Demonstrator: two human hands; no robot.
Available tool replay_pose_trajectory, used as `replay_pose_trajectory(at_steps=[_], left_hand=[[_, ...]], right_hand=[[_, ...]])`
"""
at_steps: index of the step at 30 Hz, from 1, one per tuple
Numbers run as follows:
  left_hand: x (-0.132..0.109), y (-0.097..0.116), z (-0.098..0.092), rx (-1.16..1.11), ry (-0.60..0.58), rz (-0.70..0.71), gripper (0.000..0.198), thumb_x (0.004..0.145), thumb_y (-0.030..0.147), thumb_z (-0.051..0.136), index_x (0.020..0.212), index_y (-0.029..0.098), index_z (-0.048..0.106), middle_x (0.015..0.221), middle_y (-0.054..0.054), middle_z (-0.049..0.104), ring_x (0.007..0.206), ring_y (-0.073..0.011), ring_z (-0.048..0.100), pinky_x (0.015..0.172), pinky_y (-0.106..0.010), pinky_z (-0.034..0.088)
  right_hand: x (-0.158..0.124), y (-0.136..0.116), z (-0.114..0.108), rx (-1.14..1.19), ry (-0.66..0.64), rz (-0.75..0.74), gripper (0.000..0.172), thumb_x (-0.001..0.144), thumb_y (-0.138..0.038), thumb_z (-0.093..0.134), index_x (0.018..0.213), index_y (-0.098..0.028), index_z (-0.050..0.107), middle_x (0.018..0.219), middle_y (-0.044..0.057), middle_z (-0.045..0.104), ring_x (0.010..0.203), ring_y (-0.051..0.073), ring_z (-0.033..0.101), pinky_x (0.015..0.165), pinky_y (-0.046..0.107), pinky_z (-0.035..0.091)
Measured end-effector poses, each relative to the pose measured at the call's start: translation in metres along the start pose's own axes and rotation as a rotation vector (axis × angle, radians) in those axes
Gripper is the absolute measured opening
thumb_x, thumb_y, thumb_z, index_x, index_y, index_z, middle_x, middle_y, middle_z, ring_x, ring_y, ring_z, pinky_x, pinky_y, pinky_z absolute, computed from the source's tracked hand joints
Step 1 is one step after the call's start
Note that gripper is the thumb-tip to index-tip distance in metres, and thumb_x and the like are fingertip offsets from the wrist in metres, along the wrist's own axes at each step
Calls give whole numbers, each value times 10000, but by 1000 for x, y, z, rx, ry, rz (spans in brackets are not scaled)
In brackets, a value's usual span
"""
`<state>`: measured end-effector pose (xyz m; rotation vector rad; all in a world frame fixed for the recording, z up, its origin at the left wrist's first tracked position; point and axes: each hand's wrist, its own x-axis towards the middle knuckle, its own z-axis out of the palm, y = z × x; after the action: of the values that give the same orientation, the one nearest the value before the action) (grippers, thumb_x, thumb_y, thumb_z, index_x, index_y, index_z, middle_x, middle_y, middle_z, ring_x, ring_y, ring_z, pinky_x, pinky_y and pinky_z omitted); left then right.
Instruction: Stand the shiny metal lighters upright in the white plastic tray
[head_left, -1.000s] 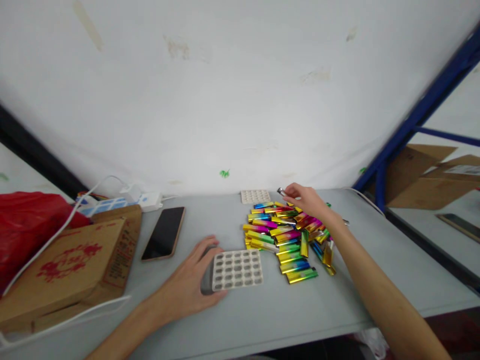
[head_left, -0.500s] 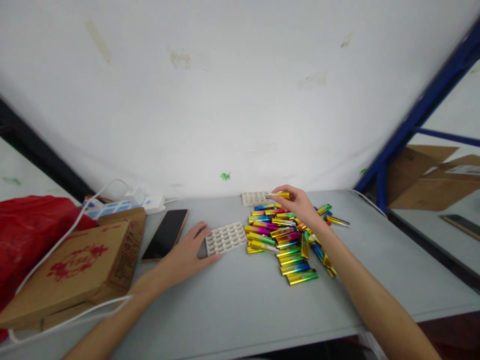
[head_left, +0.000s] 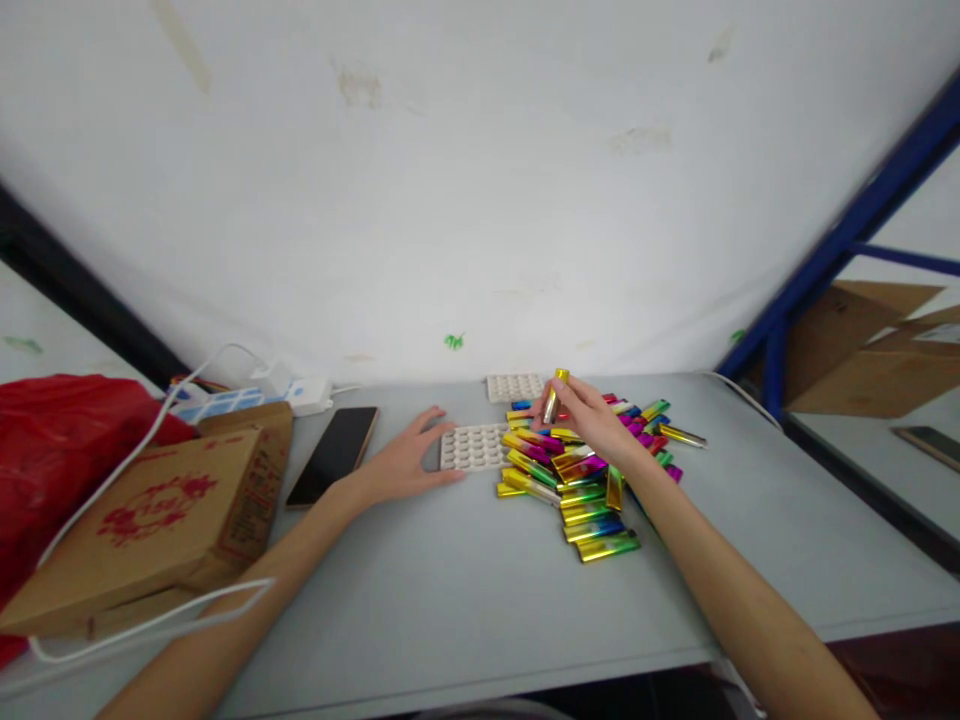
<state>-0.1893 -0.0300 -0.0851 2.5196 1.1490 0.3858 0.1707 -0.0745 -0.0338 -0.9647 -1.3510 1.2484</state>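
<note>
In the head view my left hand (head_left: pixel 409 460) rests on the table with its fingers spread around the left end of a pale tray (head_left: pixel 474 447) with rows of oval holes. Its thumb lies along the near edge of that tray. My right hand (head_left: pixel 592 415) pinches a shiny gold lighter (head_left: pixel 556 395), tilted with its silver end pointing down. Beneath and around this hand spreads a heap of metallic lighters (head_left: pixel 592 505) in yellow, green, blue and magenta. The heap touches or overlaps the tray's right end; I cannot tell which.
A second holed tray (head_left: pixel 514 387) lies by the wall. To the left are a dark phone (head_left: pixel 334 456), a cardboard box (head_left: pixel 150 510), a red bag (head_left: pixel 71 450), a power strip (head_left: pixel 307 395) and a white cable (head_left: pixel 150 450). Right stands a blue frame (head_left: pixel 776 365).
The near tray has shifted right toward the heap, with my left hand beside it. My right hand has drawn back from the far tray, and its lighter has turned from level to steeply tilted.
</note>
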Motion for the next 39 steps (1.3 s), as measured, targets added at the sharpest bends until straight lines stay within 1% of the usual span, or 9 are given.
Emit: replay_pose_trajectory(at_steps=[3, 6, 10, 14, 20, 25, 30, 34, 39], left_hand=[[9, 4, 2, -12, -16, 22, 897, 982, 812, 745, 1615, 184, 646, 1877, -202, 393, 1677, -417, 514, 1414, -504, 410], [17, 7, 6, -30, -19, 58, 897, 981, 801, 751, 1615, 174, 651, 1872, -204, 412, 1667, -410, 529, 1414, -498, 411], [29, 10, 14, -44, 17, 97, 877, 972, 789, 770, 1587, 173, 673, 1824, -221, 486, 1665, -419, 529, 1390, -532, 449], [35, 14, 22, -44, 60, 114, 856, 969, 796, 772, 1575, 197, 688, 1781, -211, 544, 1625, -427, 571, 1362, -560, 489], [36, 22, 31, -33, 101, 145, 799, 992, 745, 783, 1591, 229, 674, 1742, -193, 578, 1602, -422, 575, 1370, -577, 469], [35, 29, 39, 16, 144, 147, 790, 1016, 760, 758, 1607, 245, 660, 1744, -216, 549, 1616, -451, 535, 1384, -664, 408], [34, 33, 41, 56, 129, 128, 839, 1024, 819, 713, 1643, 259, 625, 1760, -214, 538, 1644, -443, 517, 1414, -671, 338], [33, 35, 43, 62, 139, 93, 935, 999, 829, 737, 1667, 198, 566, 1773, -241, 538, 1666, -427, 508, 1440, -652, 291], [27, 35, 43, 21, 191, 56, 879, 960, 803, 796, 1581, 208, 620, 1722, -215, 611, 1623, -412, 572, 1429, -623, 336]], right_hand=[[-3, -1, 1, -13, 4, -2, 636, 913, -861, 809, 1055, -251, 700, 848, 15, 769, 752, 208, 742, 780, 365, 640], [-3, 2, 6, -38, 35, -27, 640, 927, -866, 781, 1069, -249, 692, 733, -41, 679, 644, 170, 674, 659, 302, 564], [-2, 8, 17, -34, -8, -8, 668, 917, -894, 755, 1081, -250, 679, 655, -101, 516, 504, 115, 458, 507, 265, 379], [-2, 12, 27, 5, -54, 91, 705, 861, -946, 747, 1047, -270, 668, 696, -96, 459, 514, 103, 289, 478, 269, 233], [-5, 17, 39, -36, -79, 87, 670, 856, -928, 760, 881, -275, 610, 749, -46, 528, 579, 125, 371, 519, 266, 290], [-9, 15, 48, -204, 97, -53, 572, 910, -742, 830, 1210, -270, 715, 757, -42, 629, 619, 162, 483, 564, 285, 362], [-7, 14, 47, -229, 245, -109, 573, 811, -767, 909, 925, -240, 714, 713, -38, 588, 655, 164, 496, 605, 293, 393], [-9, 15, 45, -220, 194, -57, 694, 830, -924, 791, 777, -250, 632, 705, -14, 583, 700, 196, 553, 650, 317, 478], [-15, 16, 50, -78, 32, 18, 691, 912, -975, 651, 918, -285, 620, 745, -12, 632, 679, 207, 627, 685, 351, 577]])
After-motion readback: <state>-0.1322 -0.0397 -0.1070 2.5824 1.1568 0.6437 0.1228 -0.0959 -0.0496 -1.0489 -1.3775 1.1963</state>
